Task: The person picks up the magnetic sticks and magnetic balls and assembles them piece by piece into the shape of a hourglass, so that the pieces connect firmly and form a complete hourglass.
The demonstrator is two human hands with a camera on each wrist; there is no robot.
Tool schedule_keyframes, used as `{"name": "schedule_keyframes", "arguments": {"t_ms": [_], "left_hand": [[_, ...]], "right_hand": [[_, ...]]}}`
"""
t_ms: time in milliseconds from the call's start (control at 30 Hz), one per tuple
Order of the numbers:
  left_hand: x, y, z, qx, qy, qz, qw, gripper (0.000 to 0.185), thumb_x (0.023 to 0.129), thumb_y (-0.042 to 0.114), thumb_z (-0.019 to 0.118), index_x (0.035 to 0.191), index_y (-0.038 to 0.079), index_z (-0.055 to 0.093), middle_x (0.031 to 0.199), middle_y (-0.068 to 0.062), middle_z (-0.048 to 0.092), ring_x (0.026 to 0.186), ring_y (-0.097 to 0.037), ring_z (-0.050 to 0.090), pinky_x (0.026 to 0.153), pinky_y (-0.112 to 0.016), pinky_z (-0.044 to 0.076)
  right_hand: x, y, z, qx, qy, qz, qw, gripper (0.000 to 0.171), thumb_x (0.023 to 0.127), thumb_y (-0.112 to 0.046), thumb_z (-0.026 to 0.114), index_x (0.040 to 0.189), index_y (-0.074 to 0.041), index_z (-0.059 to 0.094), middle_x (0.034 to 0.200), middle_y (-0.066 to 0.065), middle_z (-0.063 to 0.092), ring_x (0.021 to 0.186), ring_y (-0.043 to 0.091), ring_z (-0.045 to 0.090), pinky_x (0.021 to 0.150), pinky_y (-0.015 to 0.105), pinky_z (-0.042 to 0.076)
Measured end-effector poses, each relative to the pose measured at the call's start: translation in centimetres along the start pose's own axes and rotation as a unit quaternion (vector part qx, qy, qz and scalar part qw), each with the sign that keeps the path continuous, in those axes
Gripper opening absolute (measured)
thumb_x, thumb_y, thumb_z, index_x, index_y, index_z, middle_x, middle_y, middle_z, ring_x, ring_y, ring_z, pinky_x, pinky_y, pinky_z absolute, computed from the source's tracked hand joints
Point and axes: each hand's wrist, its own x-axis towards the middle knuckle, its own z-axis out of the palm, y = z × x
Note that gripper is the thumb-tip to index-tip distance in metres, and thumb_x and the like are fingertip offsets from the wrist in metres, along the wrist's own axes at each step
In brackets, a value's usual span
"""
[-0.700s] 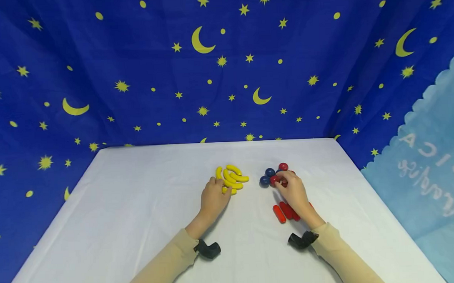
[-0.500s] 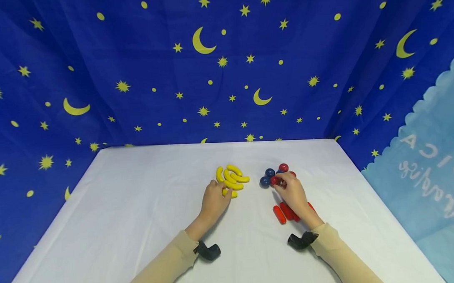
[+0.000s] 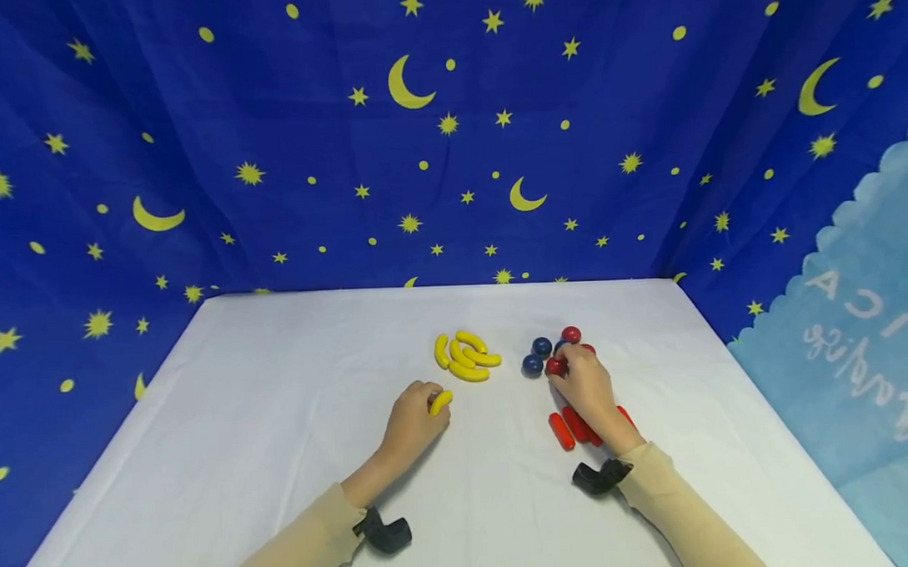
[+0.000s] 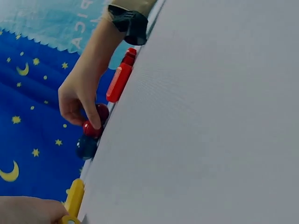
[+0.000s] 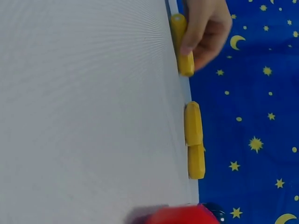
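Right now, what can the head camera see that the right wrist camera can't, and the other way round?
Only the head view shows the right hand, the red sticks near its wrist and the light-blue cloth with lettering.

Only the right wrist view clearly shows the thumb tip of the left hand on the side of the yellow banana it holds.

Both show that hand and banana, other yellow bananas, a red ball and a blue ball, the white table and the starry curtain.
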Motion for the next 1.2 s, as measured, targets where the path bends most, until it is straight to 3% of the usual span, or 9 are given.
{"name": "schedule_keyframes", "arguments": {"t_ms": [100,300,467,533,800,967,1100,1200], "left_hand": [[-0.4,-0.8,-0.4,-0.020,0.007,-0.008,0.9997,0.019,0.077,0.010,0.072,0.096,0.005,0.071,0.076,-0.001,0.057,0.066,-0.008,0.048,0.061,-0.021,0.042],[-0.4,-1.4,-0.5,-0.050,0.021,-0.001,0.9985,0.021,0.077,0.009,0.074,0.097,0.003,0.071,0.079,-0.003,0.061,0.068,-0.008,0.051,0.061,-0.019,0.045],[-0.3,-1.4,-0.4,-0.068,0.020,0.004,0.9975,0.021,0.077,0.008,0.074,0.097,0.002,0.071,0.079,-0.004,0.062,0.069,-0.008,0.053,0.062,-0.019,0.046],[-0.3,-1.4,-0.3,-0.073,0.020,0.010,0.9971,0.021,0.077,0.008,0.074,0.096,0.002,0.071,0.079,-0.004,0.062,0.069,-0.008,0.053,0.062,-0.019,0.047],[-0.2,-1.5,0.0,-0.079,0.009,0.020,0.9966,0.021,0.077,0.009,0.075,0.096,0.002,0.071,0.079,-0.005,0.062,0.068,-0.008,0.053,0.062,-0.019,0.047],[-0.2,-1.4,0.0,-0.086,0.006,0.020,0.9961,0.020,0.076,0.008,0.076,0.095,0.002,0.071,0.078,-0.004,0.061,0.068,-0.008,0.052,0.061,-0.018,0.045],[-0.3,-1.3,-0.1,-0.097,-0.005,0.020,0.9951,0.020,0.077,0.008,0.075,0.095,0.003,0.071,0.078,-0.003,0.060,0.068,-0.008,0.051,0.060,-0.018,0.044],[-0.4,-1.3,-0.2,-0.100,-0.015,0.032,0.9944,0.019,0.077,0.007,0.074,0.096,0.002,0.071,0.078,-0.003,0.060,0.068,-0.008,0.051,0.060,-0.017,0.044]], "right_hand": [[-0.1,-0.2,-0.1,0.002,0.009,0.005,1.000,0.028,0.072,-0.012,0.078,0.093,-0.002,0.061,0.084,0.014,0.062,0.072,0.022,0.054,0.062,0.036,0.048],[-0.4,-1.8,-0.5,0.050,0.033,-0.004,0.998,0.034,0.074,-0.013,0.078,0.103,0.000,0.063,0.099,0.016,0.065,0.087,0.028,0.060,0.074,0.042,0.051],[-0.8,-3.3,0.2,0.114,0.023,-0.018,0.993,0.037,0.075,-0.013,0.079,0.106,-0.001,0.064,0.098,0.012,0.065,0.081,0.022,0.056,0.066,0.028,0.046],[-0.9,-3.9,0.7,0.149,0.017,-0.028,0.988,0.039,0.074,-0.011,0.080,0.108,0.000,0.064,0.097,0.011,0.066,0.079,0.020,0.055,0.065,0.025,0.043],[-1.2,-6.2,3.4,0.266,-0.032,-0.060,0.961,0.037,0.073,-0.005,0.079,0.105,0.002,0.064,0.099,0.014,0.068,0.080,0.022,0.062,0.070,0.025,0.052],[-1.5,-7.3,4.9,0.324,-0.073,-0.052,0.942,0.037,0.074,-0.003,0.078,0.108,0.004,0.063,0.102,0.018,0.067,0.080,0.022,0.064,0.070,0.020,0.053],[-1.8,-8.1,5.5,0.349,-0.095,-0.038,0.932,0.037,0.075,0.000,0.076,0.108,0.005,0.062,0.103,0.021,0.067,0.079,0.025,0.064,0.068,0.017,0.052],[-2.2,-9.0,4.9,0.350,-0.108,-0.053,0.929,0.036,0.075,0.003,0.074,0.108,0.010,0.061,0.102,0.025,0.066,0.079,0.033,0.064,0.067,0.018,0.052]]}}
